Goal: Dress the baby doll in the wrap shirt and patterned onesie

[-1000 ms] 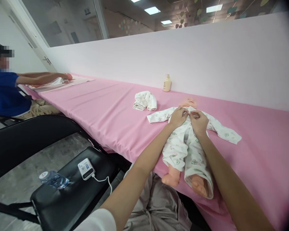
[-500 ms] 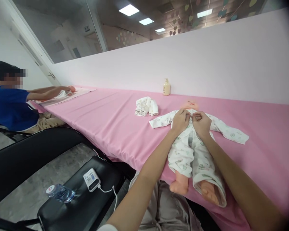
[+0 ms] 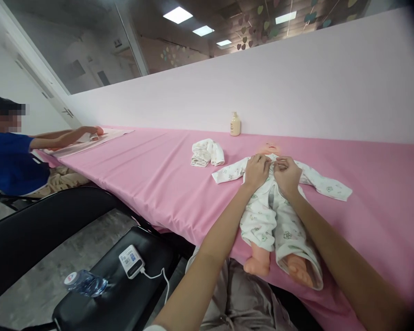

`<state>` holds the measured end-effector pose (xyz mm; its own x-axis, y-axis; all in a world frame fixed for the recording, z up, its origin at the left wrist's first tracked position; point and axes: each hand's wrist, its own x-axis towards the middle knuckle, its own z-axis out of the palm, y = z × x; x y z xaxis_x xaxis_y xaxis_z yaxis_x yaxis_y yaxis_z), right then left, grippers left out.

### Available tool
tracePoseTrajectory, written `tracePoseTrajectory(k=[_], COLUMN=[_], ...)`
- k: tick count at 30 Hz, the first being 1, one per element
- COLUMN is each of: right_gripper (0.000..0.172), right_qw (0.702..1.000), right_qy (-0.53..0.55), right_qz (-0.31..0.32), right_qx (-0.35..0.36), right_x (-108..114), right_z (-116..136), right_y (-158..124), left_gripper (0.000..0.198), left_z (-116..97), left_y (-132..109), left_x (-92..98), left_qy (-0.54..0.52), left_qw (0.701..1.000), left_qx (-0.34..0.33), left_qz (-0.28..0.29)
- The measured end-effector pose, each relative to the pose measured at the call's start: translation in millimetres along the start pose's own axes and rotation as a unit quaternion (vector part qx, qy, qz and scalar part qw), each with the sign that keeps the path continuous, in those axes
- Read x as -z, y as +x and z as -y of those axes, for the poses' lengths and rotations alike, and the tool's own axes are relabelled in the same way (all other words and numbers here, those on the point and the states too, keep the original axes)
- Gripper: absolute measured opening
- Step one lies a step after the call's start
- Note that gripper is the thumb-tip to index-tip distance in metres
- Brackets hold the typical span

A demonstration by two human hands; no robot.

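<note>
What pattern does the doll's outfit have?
The outfit is white with small greenish prints, clearest in the head view.

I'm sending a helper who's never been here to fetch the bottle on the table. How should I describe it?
Find the long pink-covered table along the pale wall. By that wall, beyond the folded white cloth and not far from the nearer doll's head, stands a cream bottle. Unlike those two, it stands upright and narrows to a slim top.

The head-worn camera looks forward and down across the pink table (quite a wide view), the doll near at four o'clock, the wall at twelve.
</note>
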<state>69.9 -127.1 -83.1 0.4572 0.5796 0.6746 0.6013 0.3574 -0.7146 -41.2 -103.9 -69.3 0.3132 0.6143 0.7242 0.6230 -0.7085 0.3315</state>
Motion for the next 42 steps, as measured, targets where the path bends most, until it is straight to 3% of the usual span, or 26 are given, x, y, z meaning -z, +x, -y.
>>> tracePoseTrajectory(k=[5, 14, 17, 21, 26, 33, 42], right_gripper=[0.035, 0.051, 0.040, 0.023, 0.018, 0.015, 0.015], right_qw=[0.999, 0.964, 0.966, 0.986, 0.990, 0.990, 0.990], right_qy=[0.025, 0.181, 0.192, 0.109, 0.087, 0.069, 0.066], right_qz=[0.035, 0.175, 0.157, 0.128, 0.106, 0.118, 0.125], right_qx=[0.016, -0.085, -0.075, -0.009, 0.025, 0.034, 0.022], right_x=[1, 17, 30, 40, 39, 43, 43], right_z=[2, -15, -12, -3, 0, 4, 3], right_y=[-2, -11, -22, -30, -30, -31, -30], left_gripper=[0.018, 0.014, 0.010, 0.008, 0.010, 0.005, 0.007], left_z=[1, 4, 4, 3, 3, 10, 0], left_y=[2, -11, -15, -16, -15, -14, -14], left_x=[2.3, 6.7, 10.3, 14.0, 15.8, 14.3, 16.6], left_qy=[-0.033, -0.114, -0.135, -0.116, -0.140, -0.221, -0.149], left_qw=[0.999, 0.992, 0.989, 0.991, 0.988, 0.971, 0.985], left_qx=[-0.007, 0.039, 0.016, -0.018, -0.033, 0.005, -0.040], left_qz=[0.011, 0.040, 0.051, 0.066, 0.062, 0.089, 0.075])
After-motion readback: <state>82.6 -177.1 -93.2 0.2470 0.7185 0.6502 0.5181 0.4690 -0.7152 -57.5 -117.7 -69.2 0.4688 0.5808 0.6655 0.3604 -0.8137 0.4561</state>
